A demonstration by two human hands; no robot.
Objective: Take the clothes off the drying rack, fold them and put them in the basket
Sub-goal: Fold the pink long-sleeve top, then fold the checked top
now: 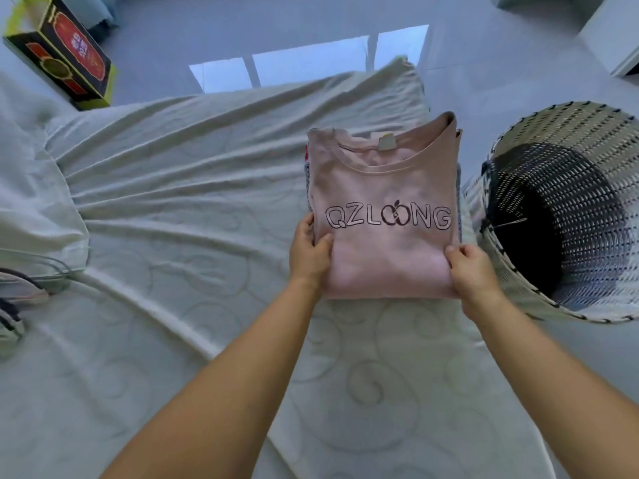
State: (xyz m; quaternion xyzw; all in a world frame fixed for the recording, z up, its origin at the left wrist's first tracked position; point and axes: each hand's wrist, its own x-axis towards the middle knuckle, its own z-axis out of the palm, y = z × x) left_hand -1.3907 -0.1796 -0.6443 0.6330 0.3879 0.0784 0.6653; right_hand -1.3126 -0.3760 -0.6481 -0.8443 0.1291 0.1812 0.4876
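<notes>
- Pinching the near-left edge of the folded pink shirt [383, 188] with the left hand [309, 252], thumb lying on top, fingers tucked underneath.
- Doing pretty much the same at the near-right corner with the right hand [472, 271], thumb on the cloth, other fingers curled under it.
- Reaching in with both bare forearms from the bottom of the view.
- Keeping the shirt front-up, neckline pointing away, "QZLOONG" lettering running across the chest just beyond both thumbs.
- Covering other fabric [459, 174] underneath, with thin slivers peeking out: grey-blue along the right side, a bit of red on the left.
- Hovering or resting over the right-hand part of the pale green bedsheet [173, 202], close to its right edge; honestly hard to tell from this angle whether lying on it or being held just above.
- Sitting just left of the woven basket [518, 122], near it but not touching, with the basket's mouth facing up toward the camera and looking dark inside.
- Seeing long wrinkles fanning out across the sheet toward the left.
- Also spotting a black, red and yellow-green box [65, 53] way off at the far left, standing on the grey floor [311, 22] past the bed.
- Catching a bright window reflection on that floor just beyond the sheet.
</notes>
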